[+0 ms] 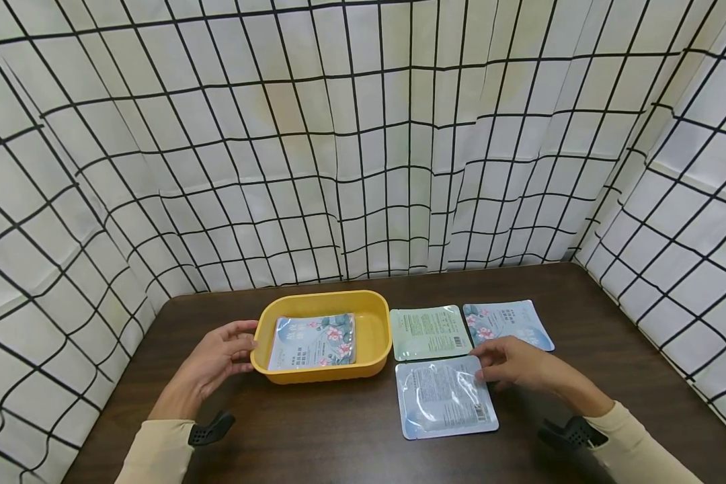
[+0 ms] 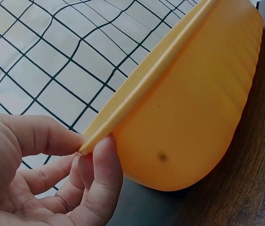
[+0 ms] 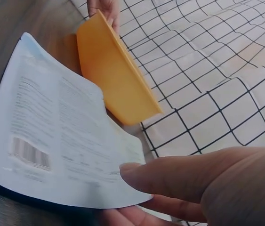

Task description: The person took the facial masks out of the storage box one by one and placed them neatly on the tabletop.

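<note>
At its left end, the yellow plastic basket has its rim pinched between the thumb and fingers of my left hand; the left wrist view shows the grip close up. Inside the basket lies a pale blue sheet mask packet with pink flowers. My right hand pinches the upper right edge of a silvery-blue sheet mask packet, its thumb on top and fingers below. This packet's printed side with a barcode faces up, and it bends slightly in the right wrist view.
Right of the basket lies a green packet, with another flowered blue packet beside it, partly behind my right hand. All are on a dark wooden table. White curtains with a black grid enclose the back and sides.
</note>
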### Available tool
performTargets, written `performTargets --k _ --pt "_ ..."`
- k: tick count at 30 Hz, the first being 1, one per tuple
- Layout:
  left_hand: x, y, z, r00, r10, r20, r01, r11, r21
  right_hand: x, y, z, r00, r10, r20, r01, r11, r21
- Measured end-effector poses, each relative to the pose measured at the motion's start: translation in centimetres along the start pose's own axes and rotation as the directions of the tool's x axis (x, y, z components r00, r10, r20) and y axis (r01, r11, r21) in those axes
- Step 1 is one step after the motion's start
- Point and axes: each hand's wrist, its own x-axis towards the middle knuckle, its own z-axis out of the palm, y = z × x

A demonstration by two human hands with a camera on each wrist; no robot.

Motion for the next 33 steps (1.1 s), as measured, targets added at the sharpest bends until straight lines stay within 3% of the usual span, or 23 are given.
performTargets --k 5,13,17,24,33 --pt "-0.1 0.0 0.0 1.0 0.001 -0.004 -0.001 1.0 0.002 0.2 -0.6 -0.5 0.998 0.018 -0.067 -0.024 0.995 -0.099" --pt "-0.2 0.0 0.0 1.0 0.007 -0.002 -0.007 1.0 0.006 0.4 -1.6 -1.2 0.995 0.029 -0.1 -0.041 0.991 -0.126" --pt "-0.1 0.1 0.0 1.0 0.006 -0.001 -0.006 1.0 0.008 0.7 -2.3 -1.4 0.995 0.011 -0.102 -0.02 0.996 -0.089" --pt "0.0 0.1 0.1 1.0 0.0 0.002 0.0 1.0 0.006 1.4 -3.2 -1.7 0.995 -0.011 -0.101 0.018 0.997 0.074" --pt "0.2 0.0 0.0 1.0 0.011 0.0 -0.011 1.0 0.02 3.1 -4.7 -1.6 0.992 -0.055 -0.112 0.072 0.984 0.161"
